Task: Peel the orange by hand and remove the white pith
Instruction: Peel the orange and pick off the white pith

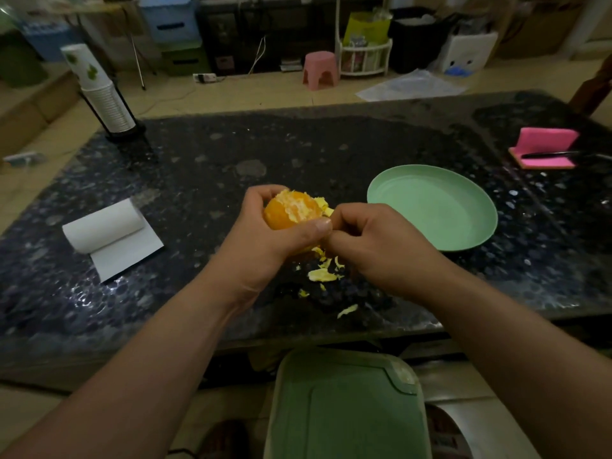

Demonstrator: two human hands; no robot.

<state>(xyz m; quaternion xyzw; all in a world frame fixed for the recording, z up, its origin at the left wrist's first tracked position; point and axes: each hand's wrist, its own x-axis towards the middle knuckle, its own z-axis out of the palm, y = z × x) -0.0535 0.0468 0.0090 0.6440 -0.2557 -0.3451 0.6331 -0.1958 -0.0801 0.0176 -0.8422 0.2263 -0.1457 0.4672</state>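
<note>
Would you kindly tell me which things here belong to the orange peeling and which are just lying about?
In use: orange, left hand gripping it, right hand, peel scraps.
Lying about: green plate, paper roll, cup stack, pink sponge.

Orange fruit [284, 215], pale-yellow peel scraps [323, 275], mint-green plate [463, 240], black speckled table [231, 154], pink sponge [546, 145].

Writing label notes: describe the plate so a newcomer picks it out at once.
Start at the dark speckled table. Just right of the right hand lies the plate. It is round and pale green, unlike the pink sponge beyond it and the squarish green lid below the table's edge.
</note>
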